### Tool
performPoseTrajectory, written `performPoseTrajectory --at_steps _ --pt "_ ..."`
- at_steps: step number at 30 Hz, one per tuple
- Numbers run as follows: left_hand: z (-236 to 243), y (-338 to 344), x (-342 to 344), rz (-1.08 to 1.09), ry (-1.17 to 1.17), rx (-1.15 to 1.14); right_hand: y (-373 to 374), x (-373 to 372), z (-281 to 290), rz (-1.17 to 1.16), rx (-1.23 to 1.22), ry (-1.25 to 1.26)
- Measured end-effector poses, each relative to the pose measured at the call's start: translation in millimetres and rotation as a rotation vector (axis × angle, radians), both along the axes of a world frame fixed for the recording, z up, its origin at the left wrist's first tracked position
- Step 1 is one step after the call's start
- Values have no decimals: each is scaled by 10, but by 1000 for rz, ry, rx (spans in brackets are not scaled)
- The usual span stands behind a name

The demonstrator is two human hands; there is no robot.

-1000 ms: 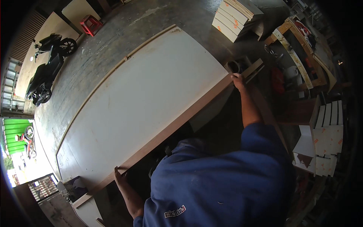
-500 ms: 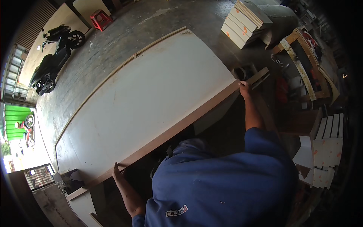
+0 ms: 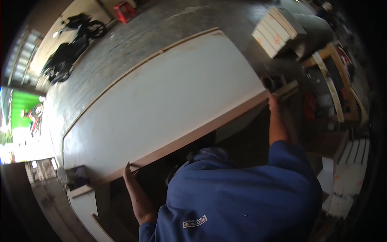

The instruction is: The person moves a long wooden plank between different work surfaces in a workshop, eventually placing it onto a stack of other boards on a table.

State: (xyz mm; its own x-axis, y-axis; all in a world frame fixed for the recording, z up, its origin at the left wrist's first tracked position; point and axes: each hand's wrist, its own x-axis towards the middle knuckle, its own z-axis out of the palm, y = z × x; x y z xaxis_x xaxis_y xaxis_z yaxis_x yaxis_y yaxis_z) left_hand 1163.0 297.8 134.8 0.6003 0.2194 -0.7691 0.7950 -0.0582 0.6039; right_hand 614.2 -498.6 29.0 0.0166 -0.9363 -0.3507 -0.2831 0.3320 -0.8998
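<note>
A large white board (image 3: 161,92) lies before me, with a thin wooden strip along its far edge and a pale pinkish wooden strip (image 3: 189,139) along its near edge. My left hand (image 3: 130,171) grips the near strip toward its left part, thumb on top. My right hand (image 3: 272,99) grips the same strip at the board's right end. Just beyond that end sit a dark round object (image 3: 271,83) and a short wooden plank (image 3: 291,86). A dark metal object (image 3: 75,176) sits at the left end of the board.
A black scooter (image 3: 66,52) and red stool (image 3: 125,11) stand across the concrete floor (image 3: 181,16). Stacked white panels (image 3: 276,32) are at back right, a wooden frame (image 3: 336,86) at right, more white boards (image 3: 342,173) lower right. A red motorbike (image 3: 34,113) stands in the bright doorway.
The view has shifted, so the board and both hands now appear further right; my right hand appears lower and my left higher. Both hands stay on the strip. The picture is more blurred.
</note>
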Motion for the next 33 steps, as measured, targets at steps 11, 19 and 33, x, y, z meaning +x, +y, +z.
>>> performPoseTrajectory --at_steps 11,19,33 --pt "338 -237 -157 123 -39 251 -86 60 261 138 143 325" --pt "415 -55 -46 228 -23 521 -180 485 453 122 252 419" --pt "411 4 19 263 95 499 -200 718 541 62 334 476"
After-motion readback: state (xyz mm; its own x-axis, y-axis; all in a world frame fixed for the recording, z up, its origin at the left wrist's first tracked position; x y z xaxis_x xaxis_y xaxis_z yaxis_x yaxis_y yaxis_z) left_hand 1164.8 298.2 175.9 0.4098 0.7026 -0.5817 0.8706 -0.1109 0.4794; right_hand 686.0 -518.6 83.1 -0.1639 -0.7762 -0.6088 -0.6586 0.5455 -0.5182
